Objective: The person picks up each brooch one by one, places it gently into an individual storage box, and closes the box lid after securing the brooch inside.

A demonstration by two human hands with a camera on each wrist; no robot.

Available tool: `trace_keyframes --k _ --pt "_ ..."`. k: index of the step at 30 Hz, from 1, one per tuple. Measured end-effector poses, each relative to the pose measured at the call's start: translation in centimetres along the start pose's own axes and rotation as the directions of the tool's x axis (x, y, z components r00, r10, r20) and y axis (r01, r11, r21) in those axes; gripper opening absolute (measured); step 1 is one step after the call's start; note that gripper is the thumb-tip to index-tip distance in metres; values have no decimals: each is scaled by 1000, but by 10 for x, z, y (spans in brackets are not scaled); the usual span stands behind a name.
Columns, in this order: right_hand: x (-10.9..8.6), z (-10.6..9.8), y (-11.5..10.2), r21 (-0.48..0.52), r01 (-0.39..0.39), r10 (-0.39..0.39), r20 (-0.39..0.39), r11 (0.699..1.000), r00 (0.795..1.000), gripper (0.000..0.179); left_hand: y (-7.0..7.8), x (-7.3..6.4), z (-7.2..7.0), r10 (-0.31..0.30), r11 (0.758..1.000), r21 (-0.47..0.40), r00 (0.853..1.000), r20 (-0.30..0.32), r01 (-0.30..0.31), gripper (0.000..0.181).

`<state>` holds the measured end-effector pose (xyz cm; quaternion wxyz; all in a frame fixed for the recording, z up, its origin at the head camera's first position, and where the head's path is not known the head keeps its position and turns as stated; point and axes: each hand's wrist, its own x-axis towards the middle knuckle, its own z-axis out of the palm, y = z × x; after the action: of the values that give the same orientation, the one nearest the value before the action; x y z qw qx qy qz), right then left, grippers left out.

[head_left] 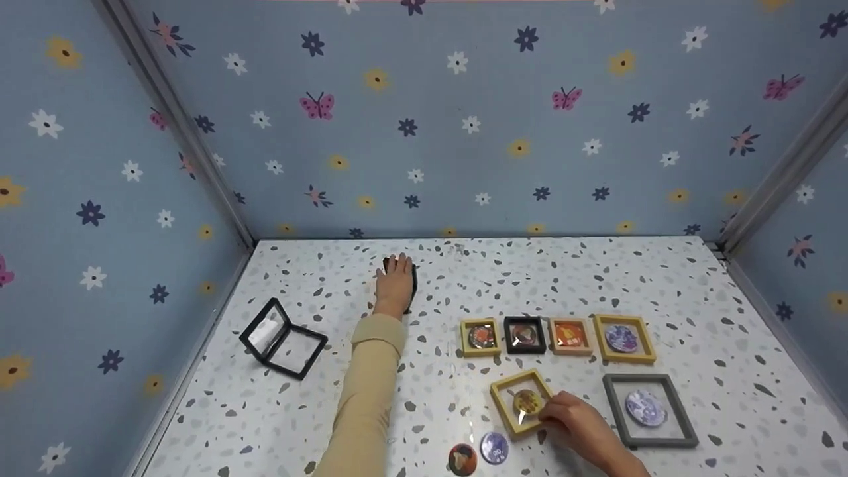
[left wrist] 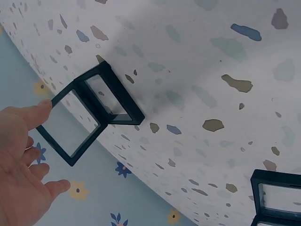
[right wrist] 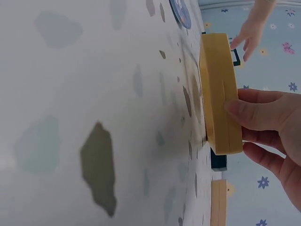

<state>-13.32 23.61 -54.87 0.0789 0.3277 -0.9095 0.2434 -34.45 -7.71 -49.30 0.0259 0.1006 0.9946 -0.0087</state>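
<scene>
My left hand (head_left: 395, 286) reaches to the back of the table, over an unfolded black display frame (head_left: 412, 291), largely covered in the head view. In the left wrist view, one finger meets the edge of this frame's raised half (left wrist: 87, 146), and the other fingers and thumb lie apart from it. With thumb and fingers my right hand (head_left: 578, 424) pinches the near right side of a yellow display frame (head_left: 507, 411). A round yellow badge (head_left: 528, 402) shows within its clear film. From the side, in the right wrist view, the yellow frame (right wrist: 218, 94) looks folded together.
Another black frame (head_left: 298, 374) stands unfolded at left. Smaller yellow (head_left: 481, 354), black (head_left: 525, 350), pinkish (head_left: 571, 350) and larger yellow (head_left: 629, 359) frames with badges form a row. A grey frame (head_left: 659, 442) is at right. Red (head_left: 462, 458) and purple (head_left: 494, 448) badges lie loose in front.
</scene>
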Motion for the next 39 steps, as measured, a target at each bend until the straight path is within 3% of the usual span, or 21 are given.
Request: trace_keyframes --k 5,11,15,20,24,32,39 --pt "-10 -5 2 -5 -13 13 -23 1000 1000 23 6 4 6 15 1000 21 999 -46 -14 45" --pt "-17 -6 5 -40 -45 44 -33 998 998 20 8 10 9 7 998 65 1000 7 -7 49" --pt "-19 -8 4 -26 -88 88 4 996 996 19 7 15 13 3 997 78 1000 -8 -3 46" --pt "-23 -5 7 -30 -45 43 -58 999 997 21 5 18 12 7 996 94 1000 -14 -6 43" --pt "-25 -3 10 -41 -16 11 -108 999 994 21 4 18 12 35 993 112 998 -57 -29 40" --pt "-31 -2 13 -34 -19 16 -87 999 996 19 -2 14 16 82 986 159 983 -163 -56 32" --pt "-35 -1 16 -73 -6 -3 -125 997 992 20 -4 14 13 106 984 165 975 -196 -74 20"
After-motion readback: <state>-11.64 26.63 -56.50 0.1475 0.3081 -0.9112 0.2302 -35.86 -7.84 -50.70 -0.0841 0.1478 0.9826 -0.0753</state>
